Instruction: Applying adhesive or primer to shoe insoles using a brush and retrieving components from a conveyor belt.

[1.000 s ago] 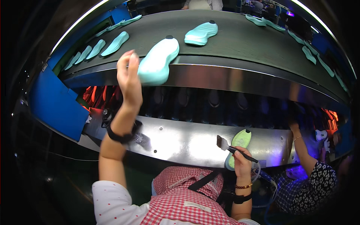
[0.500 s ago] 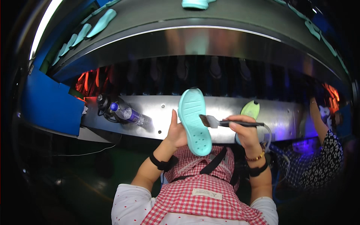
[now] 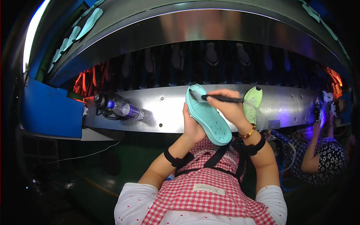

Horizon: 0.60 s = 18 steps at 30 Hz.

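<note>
A turquoise shoe sole (image 3: 208,115) is held tilted in front of me over the metal ledge, its holed end toward my apron. My left hand (image 3: 193,126) grips it from the left side and from beneath, so some fingers are hidden. In my right hand (image 3: 230,107) is a flat brush (image 3: 225,98) with a black handle and a pale cable. The brush head lies on the sole's far end; its bristles are partly blurred. Just right of that hand, a light green sole (image 3: 252,102) with a dark tip lies on the ledge.
A clear bottle with a blue cap (image 3: 125,110) and a dark bottle (image 3: 101,101) lie on the metal ledge (image 3: 157,105) at left. Beyond it runs a conveyor (image 3: 150,12) carrying turquoise pieces (image 3: 89,23). Another person (image 3: 318,157) works at the far right.
The brush has moved from the sole's middle to its far end. The sole has turned, its near end swinging right. The person at right has shifted, both forearms now showing.
</note>
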{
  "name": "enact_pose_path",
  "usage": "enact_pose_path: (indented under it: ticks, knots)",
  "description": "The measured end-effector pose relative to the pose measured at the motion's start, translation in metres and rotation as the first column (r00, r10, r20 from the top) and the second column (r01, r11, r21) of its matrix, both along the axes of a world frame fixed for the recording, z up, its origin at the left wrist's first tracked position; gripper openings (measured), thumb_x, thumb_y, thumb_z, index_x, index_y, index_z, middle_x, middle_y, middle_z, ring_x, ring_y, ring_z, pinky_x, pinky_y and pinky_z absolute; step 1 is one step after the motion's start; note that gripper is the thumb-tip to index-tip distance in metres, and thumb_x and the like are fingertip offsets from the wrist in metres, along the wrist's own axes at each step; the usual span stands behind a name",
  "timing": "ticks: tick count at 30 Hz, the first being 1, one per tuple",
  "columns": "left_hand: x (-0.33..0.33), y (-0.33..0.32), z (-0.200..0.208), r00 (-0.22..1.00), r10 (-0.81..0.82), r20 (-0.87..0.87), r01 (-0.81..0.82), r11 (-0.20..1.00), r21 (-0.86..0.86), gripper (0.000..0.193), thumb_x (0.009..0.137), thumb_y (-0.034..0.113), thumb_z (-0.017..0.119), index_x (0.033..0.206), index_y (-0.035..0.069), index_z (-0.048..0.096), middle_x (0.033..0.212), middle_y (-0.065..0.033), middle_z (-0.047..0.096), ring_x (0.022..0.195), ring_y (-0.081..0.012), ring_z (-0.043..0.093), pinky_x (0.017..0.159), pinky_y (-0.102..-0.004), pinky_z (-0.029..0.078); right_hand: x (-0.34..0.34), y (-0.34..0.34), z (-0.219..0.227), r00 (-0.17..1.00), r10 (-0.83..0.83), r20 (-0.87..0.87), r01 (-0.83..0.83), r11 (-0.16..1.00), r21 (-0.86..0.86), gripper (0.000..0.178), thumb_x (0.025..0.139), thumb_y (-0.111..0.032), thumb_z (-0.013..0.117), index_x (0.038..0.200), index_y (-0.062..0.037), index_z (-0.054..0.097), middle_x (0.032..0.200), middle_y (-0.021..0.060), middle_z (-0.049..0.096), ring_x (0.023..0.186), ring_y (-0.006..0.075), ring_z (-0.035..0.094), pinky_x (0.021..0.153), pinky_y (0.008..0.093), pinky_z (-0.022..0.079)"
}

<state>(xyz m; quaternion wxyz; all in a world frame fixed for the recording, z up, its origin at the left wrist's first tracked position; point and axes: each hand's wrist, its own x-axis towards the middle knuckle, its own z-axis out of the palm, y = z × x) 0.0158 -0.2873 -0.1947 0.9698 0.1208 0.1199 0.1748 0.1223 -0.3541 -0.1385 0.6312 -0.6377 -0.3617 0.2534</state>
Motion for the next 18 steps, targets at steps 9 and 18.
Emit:
enact_pose_path:
  ticks: [9, 18]
  knots:
    - [-0.018, 0.04, 0.006, 1.0, 0.002, 0.001, -0.002, 0.983, 0.185, 0.074, 0.081, 0.064, 0.013, 0.109, 0.005, 0.048, 0.093, -0.0133, 0.057, 0.089, -0.0246, 0.056, 0.079, -0.0396, 0.046, -0.014, -0.057, 0.024, 0.83, 0.477, 0.289, -0.383, 0.864, -0.328, 0.017, 0.066, -0.013, 0.063, 0.081, -0.0037, 0.066, 0.074, 0.0126, 0.06, 0.07, 0.0227, 0.058, 0.064, 0.0288, 0.045]
    - [-0.011, 0.013, 0.037, 0.994, -0.064, 0.085, 0.064, 0.998, 0.011, 0.071, 0.082, 0.062, 0.015, 0.122, 0.009, 0.04, 0.111, -0.0137, 0.052, 0.096, -0.0292, 0.054, 0.082, -0.0432, 0.045, -0.011, -0.026, 0.049, 0.967, 0.241, 0.081, -0.237, 0.97, -0.046, 0.017, 0.07, -0.006, 0.066, 0.086, -0.0024, 0.065, 0.079, 0.007, 0.062, 0.075, 0.0116, 0.057, 0.067, 0.0236, 0.045]
